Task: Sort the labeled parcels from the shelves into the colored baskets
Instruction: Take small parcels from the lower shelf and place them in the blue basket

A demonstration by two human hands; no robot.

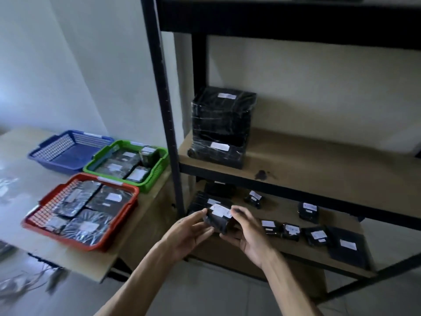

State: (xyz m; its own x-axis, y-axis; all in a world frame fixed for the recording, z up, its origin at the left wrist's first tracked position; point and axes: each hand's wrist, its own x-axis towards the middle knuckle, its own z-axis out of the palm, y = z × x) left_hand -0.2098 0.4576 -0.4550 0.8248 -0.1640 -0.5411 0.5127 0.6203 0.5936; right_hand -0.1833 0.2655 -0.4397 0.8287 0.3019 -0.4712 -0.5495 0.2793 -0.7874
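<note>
A small black parcel point(217, 221) with a white label is held between my left hand point(190, 232) and my right hand point(247, 233), just in front of the lower shelf point(296, 247). Several more black labeled parcels point(291, 231) lie along that shelf. Two large black parcels point(222, 124) are stacked on the middle shelf point(319, 160). On the low table to the left stand a red basket point(127, 195) and a green basket point(157, 172), both holding several parcels, and a blue basket point(68, 156) with nothing visible inside.
The black metal shelf post point(165, 110) stands between the baskets and the shelves. The wooden table point(20, 142) has white items at its left edge. Cables point(27, 279) lie on the tiled floor under the table.
</note>
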